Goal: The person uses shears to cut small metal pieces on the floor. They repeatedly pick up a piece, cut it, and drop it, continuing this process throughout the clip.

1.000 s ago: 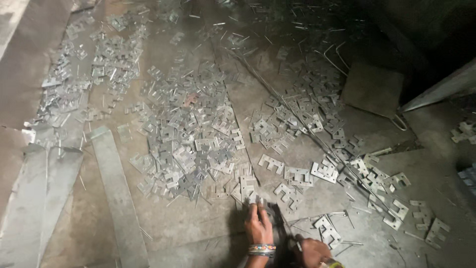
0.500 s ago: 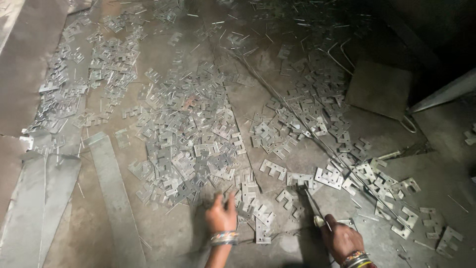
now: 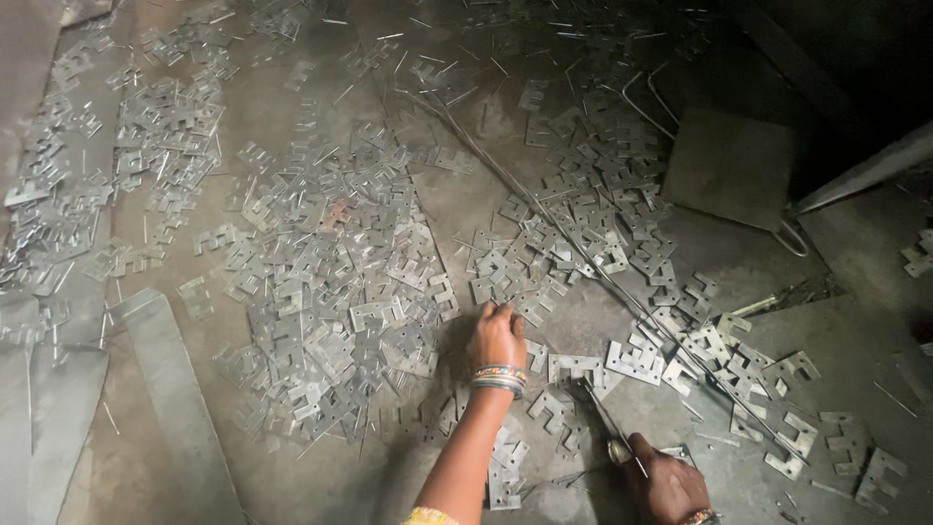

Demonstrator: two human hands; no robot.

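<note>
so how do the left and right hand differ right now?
The left hand is stretched forward, fingers down on the flat notched metal pieces; the right hand sits close in, gripping a thin metal rod. Left is empty, right holds the rod. Both wrists wear bangles.

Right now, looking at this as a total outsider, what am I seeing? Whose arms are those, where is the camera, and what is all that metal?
There is no machine here. The camera sits on a person's head and looks down at their own two arms, stretched out over a dusty floor. The floor is strewn with small flat stamped metal pieces, notched like little brackets, in loose heaps. Long thin wires cross them, and a flat metal strip lies on the left. The left hand, with bangles at the wrist, rests among the pieces, fingers down on them. The right hand grips a thin metal rod pointing into the pile. What the rod is for I cannot tell.
</note>
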